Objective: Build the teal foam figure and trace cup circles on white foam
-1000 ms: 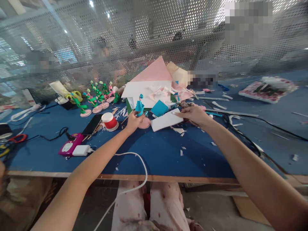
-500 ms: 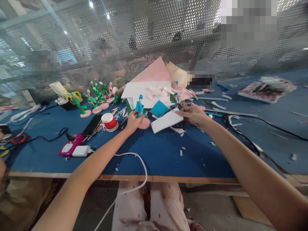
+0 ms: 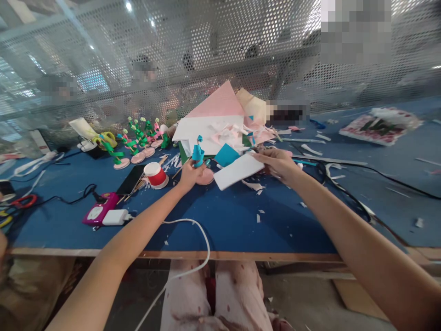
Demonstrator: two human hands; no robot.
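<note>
My left hand (image 3: 192, 174) is closed on a blue paper figure (image 3: 197, 155), upright, with a small curled blue piece at its top. A round pink base (image 3: 206, 177) shows just beside the fingers. In my right hand (image 3: 279, 164) a white rectangular card (image 3: 237, 171) is pinched by its right end and tilted. Its left end lies near the pink base. Behind the card is a square of blue paper (image 3: 226, 155). Some fingertips of both hands are hidden.
Left of my hands are a red-and-white paper cup (image 3: 156, 175), a dark phone (image 3: 131, 180) and a magenta power strip (image 3: 100, 210) with a white plug. Several green and pink paper figures (image 3: 138, 138) stand behind. Paper sheets (image 3: 210, 126) and scraps lie at the back; a white cable (image 3: 193, 221) crosses the front edge.
The white card and my right hand have shifted very slightly, and the card's tilt differs a little. My left hand keeps its hold on the blue paper figure.
</note>
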